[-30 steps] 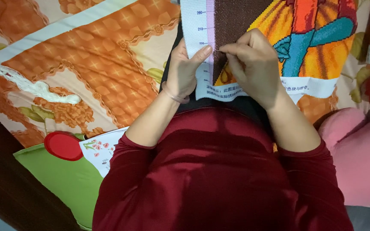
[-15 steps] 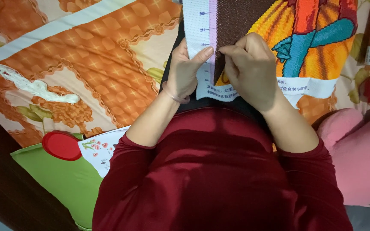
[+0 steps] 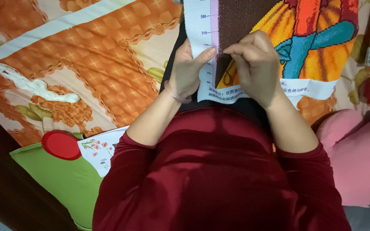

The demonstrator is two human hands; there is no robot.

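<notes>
A cross-stitch canvas (image 3: 296, 38) with a brown, orange and teal picture and a white ruled margin lies over my lap. My left hand (image 3: 188, 72) grips its left white margin, thumb on top. My right hand (image 3: 255, 64) rests on the stitched brown area, thumb and forefinger pinched together at the cloth; whatever they pinch is too small to see. Both arms wear dark red sleeves (image 3: 219, 179).
An orange patterned bedspread (image 3: 86, 60) spreads to the left, with a skein of white thread (image 3: 31, 85) on it. A green bag (image 3: 61, 179) with a red round patch and a printed floral sheet (image 3: 101, 149) lies at lower left. A pink cushion (image 3: 356, 158) sits at right.
My right hand has shifted slightly down and closer over the brown stitched area, fingers pinching tighter. The left hand keeps its hold on the margin.
</notes>
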